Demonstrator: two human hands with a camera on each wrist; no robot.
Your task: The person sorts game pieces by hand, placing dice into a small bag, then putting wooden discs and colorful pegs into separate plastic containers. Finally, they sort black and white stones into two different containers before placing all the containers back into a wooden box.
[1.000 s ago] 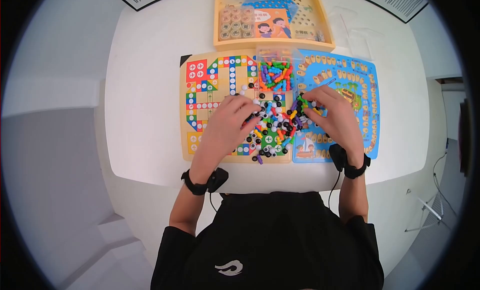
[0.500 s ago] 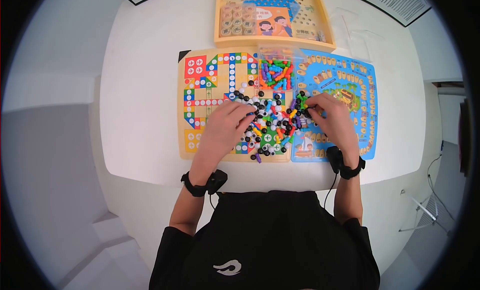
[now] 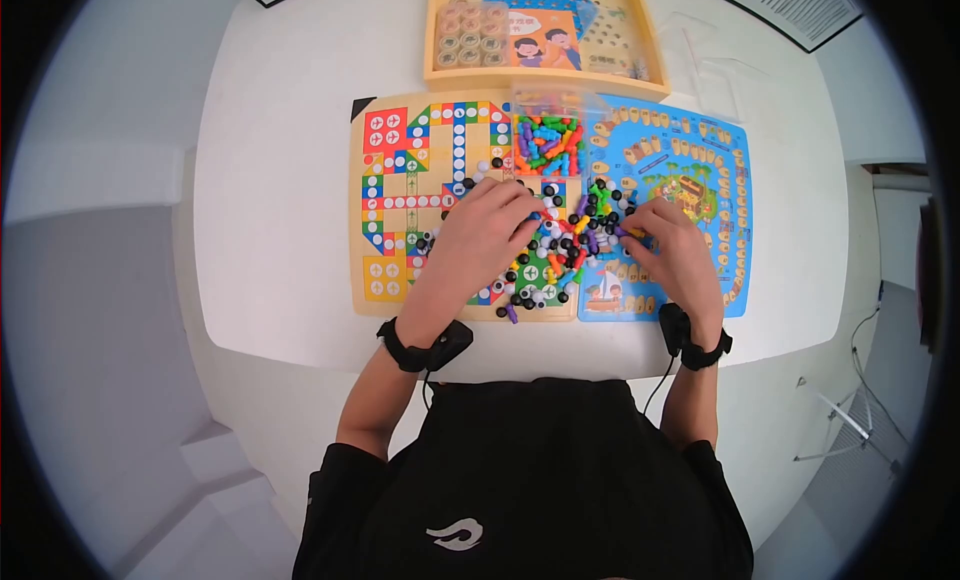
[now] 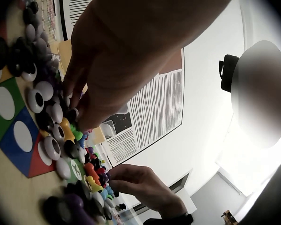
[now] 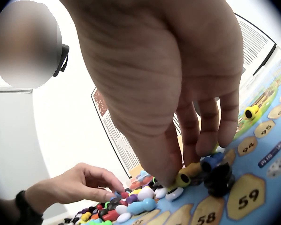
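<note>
In the head view, my left hand (image 3: 480, 240) is over the left part of a mixed heap of black and white round pieces (image 3: 535, 298) and coloured pawns. Its thumb and fingertips pinch a small blue pawn (image 3: 535, 217). My right hand (image 3: 680, 255) reaches down to the heap's right edge, fingers bent. At its fingertips lie a purple pawn (image 3: 622, 232) and, in the right wrist view, a yellow pawn (image 5: 184, 177) beside a blue pawn (image 5: 211, 162) and black pieces (image 5: 219, 180); I cannot tell whether the fingers grip one.
The heap spreads over a ludo board (image 3: 390, 270) and a blue numbered board (image 3: 735, 190). A clear box (image 3: 548, 102) of coloured pawns stands behind it. Further back are a wooden tray (image 3: 480, 81) with round discs and a booklet, and a clear plastic lid (image 3: 715, 85).
My left hand has moved a little right and away from me over the heap, the blue pawn at its fingertips. My right hand has shifted slightly toward me, uncovering black pieces and a green pawn.
</note>
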